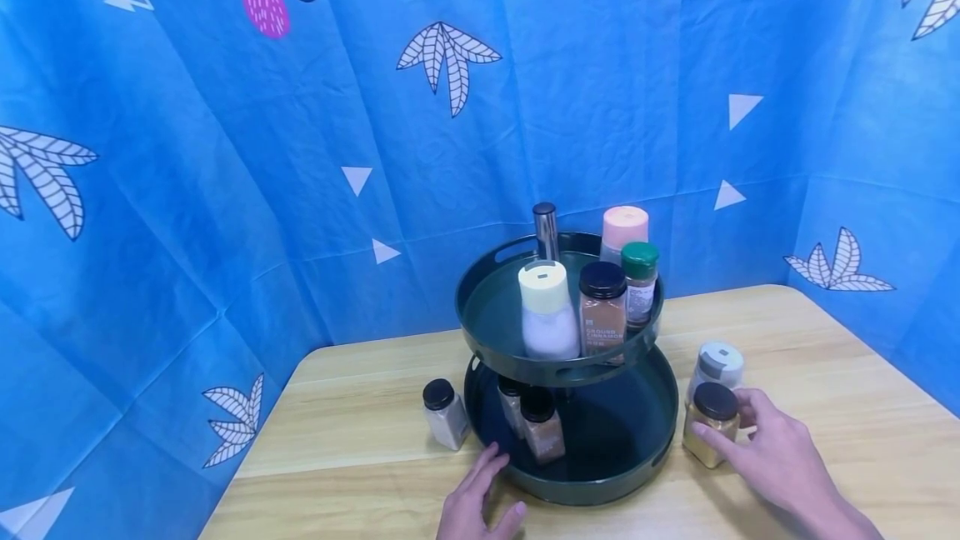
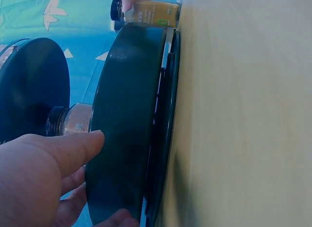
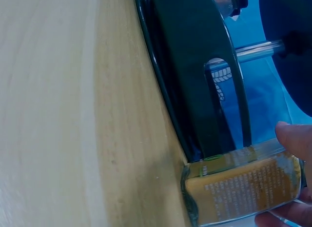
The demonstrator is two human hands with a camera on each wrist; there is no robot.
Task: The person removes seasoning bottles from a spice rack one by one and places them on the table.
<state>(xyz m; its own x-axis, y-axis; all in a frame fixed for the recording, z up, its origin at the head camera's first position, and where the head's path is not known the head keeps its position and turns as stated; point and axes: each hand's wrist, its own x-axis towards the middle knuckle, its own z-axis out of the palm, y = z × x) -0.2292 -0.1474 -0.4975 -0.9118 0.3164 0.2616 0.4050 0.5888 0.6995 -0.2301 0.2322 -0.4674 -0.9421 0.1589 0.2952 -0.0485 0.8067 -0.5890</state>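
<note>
A dark green two-tier round tray (image 1: 570, 492) stands on the table. Against the left front of its lower rim rests my left hand (image 1: 480, 500), its fingers spread and fairly straight; the left wrist view shows the thumb (image 2: 90, 143) at the wall. To the right of the tray, my right hand (image 1: 772, 448) pinches a square spice jar (image 1: 705, 442) of yellow powder with a black lid between thumb and fingers. This jar's base sits at the table in the right wrist view, close beside the lower tier. Just behind it stands a grey-capped bottle (image 1: 720, 362).
The upper tier carries a yellow-capped bottle (image 1: 550, 319), a cinnamon jar (image 1: 602, 315), a green-capped jar (image 1: 640, 282), a pink-capped bottle (image 1: 625, 227) and a dark slim bottle (image 1: 547, 232). Two black-lidded jars, one brown (image 1: 543, 436), sit below. A white-powder jar (image 1: 446, 417) stands left.
</note>
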